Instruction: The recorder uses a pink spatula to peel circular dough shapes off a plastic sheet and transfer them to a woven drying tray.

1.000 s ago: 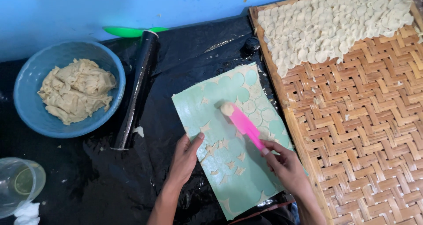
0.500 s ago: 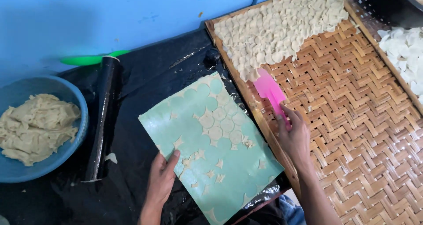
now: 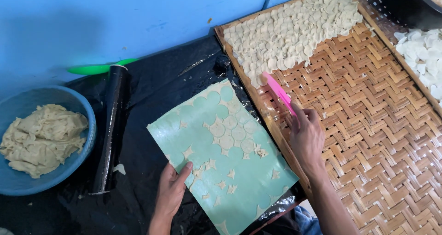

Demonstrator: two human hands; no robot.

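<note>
The right hand [image 3: 306, 136] sits in the middle right of the frame, over the woven bamboo tray [image 3: 368, 138]. Its grip is pinching a pink scraper [image 3: 279, 93]. The tip of the scraper touches the near edge of the pile of small round dough pieces [image 3: 290, 32] at the top of the tray. Half a second ago the scraper was held a bit away from that pile; now it reaches it.

The left hand [image 3: 172, 193] is at the bottom middle. Its fingers are spread flat, pressing on the lower left edge of the green mat [image 3: 221, 156]. It is in the same spot on the mat as before. The mat lies on the black desk [image 3: 152, 92], just beside the tray. A few round dough pieces and little leftover scraps [image 3: 230, 175] lie on it.

A black rolling pin [image 3: 110, 129] lies left of the mat. A blue bowl of dough [image 3: 41, 140] is at the far left edge. More white pieces [image 3: 423, 60] show at the upper right.

The view has shifted left since the earlier frame, so more of the bowl shows.
</note>
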